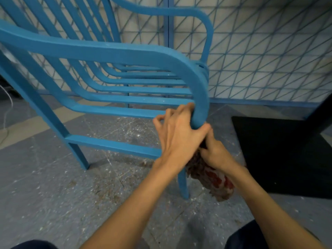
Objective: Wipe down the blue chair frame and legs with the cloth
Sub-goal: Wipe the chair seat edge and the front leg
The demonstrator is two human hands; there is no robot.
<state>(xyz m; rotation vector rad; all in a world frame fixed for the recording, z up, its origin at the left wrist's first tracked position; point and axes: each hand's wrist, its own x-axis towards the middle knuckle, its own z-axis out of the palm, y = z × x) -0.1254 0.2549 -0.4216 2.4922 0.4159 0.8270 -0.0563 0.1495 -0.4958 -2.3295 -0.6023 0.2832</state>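
Observation:
The blue chair (100, 51) stands tilted on the speckled floor, its near armrest curving down into the front leg (183, 184). My left hand (177, 133) grips that front upright just below the armrest bend, thumb wrapped around it. My right hand (215, 151) is right beside and under it, closed on a red and white mottled cloth (213, 180) pressed against the leg. The cloth hangs down below my right wrist. Part of the leg is hidden behind both hands.
A blue lattice fence (260, 51) runs behind the chair. A black mat (280, 155) lies on the floor at the right. A thin white cord (8, 105) trails at the far left. My dark-clothed knees (246, 236) show at the bottom edge.

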